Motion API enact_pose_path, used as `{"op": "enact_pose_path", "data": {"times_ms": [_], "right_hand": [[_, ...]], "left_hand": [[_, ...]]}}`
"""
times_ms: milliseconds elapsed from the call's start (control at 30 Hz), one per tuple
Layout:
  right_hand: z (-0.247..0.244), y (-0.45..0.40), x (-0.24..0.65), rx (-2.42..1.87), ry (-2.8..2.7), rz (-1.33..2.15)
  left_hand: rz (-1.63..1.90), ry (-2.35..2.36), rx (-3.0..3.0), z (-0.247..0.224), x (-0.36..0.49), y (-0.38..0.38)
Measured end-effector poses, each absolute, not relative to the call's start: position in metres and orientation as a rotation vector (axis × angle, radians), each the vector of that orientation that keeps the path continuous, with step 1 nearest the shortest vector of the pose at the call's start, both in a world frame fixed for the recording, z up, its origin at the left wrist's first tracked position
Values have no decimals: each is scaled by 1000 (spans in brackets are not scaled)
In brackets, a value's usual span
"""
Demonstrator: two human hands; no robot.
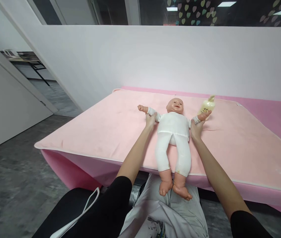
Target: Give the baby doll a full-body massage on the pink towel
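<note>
hanging over the lap (pixel 165 215), nearer than the left grip (pixel 151 119) and the right grip (pixel 196 129), are the feet (pixel 182 190) of the doll (pixel 173 124). it lies on its back between the grips, and each grip is wrapped round one lower arm, pinching the white sleeve. if both grips pull toward the lap, the doll could slide off, since its feet have no bench (pixel 254 191) under them. the soft blanket (pixel 100 125) under the grips might bunch up too. a hard twist could strain an arm. just past the right grip is a bottle (pixel 208 103); if that grip swings wide, the doll's little hand (pixel 205 115) might tip it over.

below the grips, the doll's feet hide some of the lap. most fingers of both grips are tucked out of sight, so i can't tell how tight they squeeze. the little hand covers some of the bottle; i can't tell if they touch. far past the grips, the dark window (pixel 152 13) is cut off on top.
</note>
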State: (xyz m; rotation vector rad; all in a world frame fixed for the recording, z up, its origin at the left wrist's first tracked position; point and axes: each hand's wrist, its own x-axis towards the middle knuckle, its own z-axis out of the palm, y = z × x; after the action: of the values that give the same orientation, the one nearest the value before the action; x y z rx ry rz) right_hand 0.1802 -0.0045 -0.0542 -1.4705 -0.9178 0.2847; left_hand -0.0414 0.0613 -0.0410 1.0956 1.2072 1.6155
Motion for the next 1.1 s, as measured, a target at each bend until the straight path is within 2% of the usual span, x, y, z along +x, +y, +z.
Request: {"op": "enact_pose_path", "data": {"times_ms": [133,267,533,767,933,1100], "right_hand": [[-60,-3,178,-1535,-1241,77],[-56,-5,173,-1649,-1553,-97],[-50,-9,171,-1746,-1782,-214],[-60,-5,172,-1546,-1455,8],[-55,-6,168,-1509,-1054,48],[-51,-7,169,-1424,-1131,36]], "left_hand": [[1567,1242,1588,-42,-28,48],[1363,1161,2021,-40,-25,40],[872,1393,2307,-31,-26,35],[1011,1404,2300,-30,-24,29],[1214,1466,1977,-28,-25,30],[1348,1422,1890,-27,-26,29]]}}
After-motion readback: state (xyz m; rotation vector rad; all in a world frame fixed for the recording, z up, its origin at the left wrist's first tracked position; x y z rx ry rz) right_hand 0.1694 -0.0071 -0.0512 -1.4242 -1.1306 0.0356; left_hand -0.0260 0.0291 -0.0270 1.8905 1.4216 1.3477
